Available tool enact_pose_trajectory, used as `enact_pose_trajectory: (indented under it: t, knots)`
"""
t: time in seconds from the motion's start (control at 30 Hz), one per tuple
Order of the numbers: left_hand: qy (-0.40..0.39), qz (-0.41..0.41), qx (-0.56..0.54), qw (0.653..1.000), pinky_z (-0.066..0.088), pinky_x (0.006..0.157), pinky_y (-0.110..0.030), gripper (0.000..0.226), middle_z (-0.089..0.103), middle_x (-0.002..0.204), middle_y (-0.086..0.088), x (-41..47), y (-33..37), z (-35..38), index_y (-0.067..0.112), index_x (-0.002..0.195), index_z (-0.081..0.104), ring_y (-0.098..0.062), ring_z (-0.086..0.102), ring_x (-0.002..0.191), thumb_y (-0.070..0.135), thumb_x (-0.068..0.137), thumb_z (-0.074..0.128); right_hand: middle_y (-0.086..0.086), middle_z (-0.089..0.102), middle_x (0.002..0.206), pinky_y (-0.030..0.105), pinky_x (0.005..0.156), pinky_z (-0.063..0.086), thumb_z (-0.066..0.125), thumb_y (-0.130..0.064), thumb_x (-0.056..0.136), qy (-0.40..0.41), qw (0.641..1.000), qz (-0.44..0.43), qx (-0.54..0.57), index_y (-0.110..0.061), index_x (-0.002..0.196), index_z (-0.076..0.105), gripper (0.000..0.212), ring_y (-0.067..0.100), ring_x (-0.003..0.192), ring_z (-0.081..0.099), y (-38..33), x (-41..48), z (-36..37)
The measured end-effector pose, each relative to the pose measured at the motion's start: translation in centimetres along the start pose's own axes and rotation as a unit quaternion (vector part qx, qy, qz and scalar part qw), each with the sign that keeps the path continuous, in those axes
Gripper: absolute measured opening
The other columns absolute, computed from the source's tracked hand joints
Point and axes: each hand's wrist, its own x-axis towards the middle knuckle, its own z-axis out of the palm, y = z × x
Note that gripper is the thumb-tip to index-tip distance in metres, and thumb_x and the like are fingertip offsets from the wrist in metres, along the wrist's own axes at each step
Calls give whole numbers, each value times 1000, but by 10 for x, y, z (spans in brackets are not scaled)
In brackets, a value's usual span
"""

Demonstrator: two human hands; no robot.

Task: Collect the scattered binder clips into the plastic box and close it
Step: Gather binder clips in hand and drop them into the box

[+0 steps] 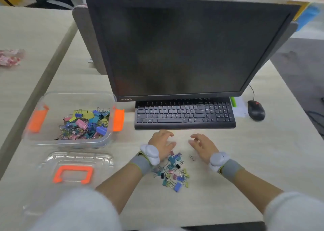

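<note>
Left hand [162, 141] and right hand [201, 144] are spread open, holding nothing. Loose clips [172, 171] lie between the 2 wrists, behind the fingertips. The box [70, 142] and lid [75, 158] sit well left. The clips look light, stiff and prone to tangling, probably best scooped from both sides.

one box [52, 106], one lid [78, 158], two hands [161, 143] [204, 145]

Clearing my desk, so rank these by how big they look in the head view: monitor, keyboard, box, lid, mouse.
1. monitor
2. box, about as wide as the keyboard but deeper
3. keyboard
4. lid; nearer the camera, so unsure against the keyboard
5. mouse
</note>
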Motion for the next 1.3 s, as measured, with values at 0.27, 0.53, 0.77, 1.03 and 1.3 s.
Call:
enact_pose_trajectory:
  t: [0.27,0.53,0.77,1.03,1.3]
  knots:
    - [-21,68,209,975,-3,118,-40,55,-6,160,5,-5,-35,60,35,146,17,-19,-10,147,53,95,29,3,33,138,31,97,39,35,-83,70,-35,936,-206,-284,-19,148,19,102,22,118,39,39,-28,31]
    - [58,114,183,975,13,118,-36,40,19,157,1,-5,-38,71,26,136,42,-22,13,146,37,100,30,5,51,128,32,77,51,41,-77,74,72,900,-261,-342,-10,146,29,99,25,101,54,38,-24,57]
    - [73,136,180,972,15,117,-32,49,23,156,0,-12,-43,70,15,137,43,-18,15,145,42,98,32,4,65,91,22,48,47,70,-51,72,197,854,-322,-359,-17,104,68,47,21,71,61,42,-11,64]
    - [55,140,177,973,13,117,-32,36,20,156,2,-7,-45,71,16,128,46,-18,12,145,32,101,28,1,63,75,19,40,43,48,-40,82,207,852,-308,-369,-15,83,69,32,18,58,59,34,-7,69]
    - [70,122,201,970,28,88,-27,22,41,126,-2,4,-35,72,18,115,46,-22,32,110,23,97,34,2,63,73,17,30,36,69,-32,70,198,876,-275,-343,-14,74,64,19,16,52,59,25,-6,66]
